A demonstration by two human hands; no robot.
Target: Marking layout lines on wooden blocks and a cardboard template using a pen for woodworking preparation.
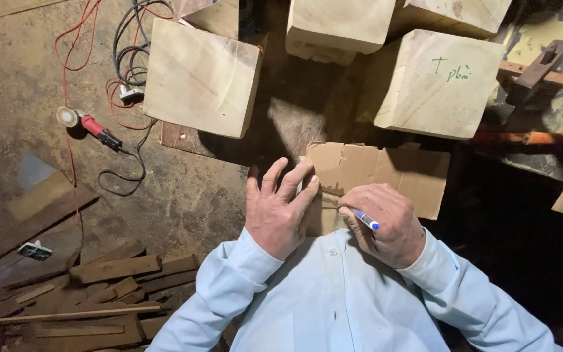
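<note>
Your left hand (280, 208) lies flat and wide on the brown cardboard (386, 173). Your right hand (386, 225) holds a blue pen (366, 220). Smooth wood blocks (200, 78) sit beyond them.

Flat brown cardboard piece (386, 176); blue-capped pen (365, 220)

Dirt floor (27, 78) bears wood blocks (200, 78) (pale), grinder (92, 129).

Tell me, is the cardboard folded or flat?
Flat: the cardboard lies spread open, the left hand pressing its edge, the right hand holding a pen.
</note>
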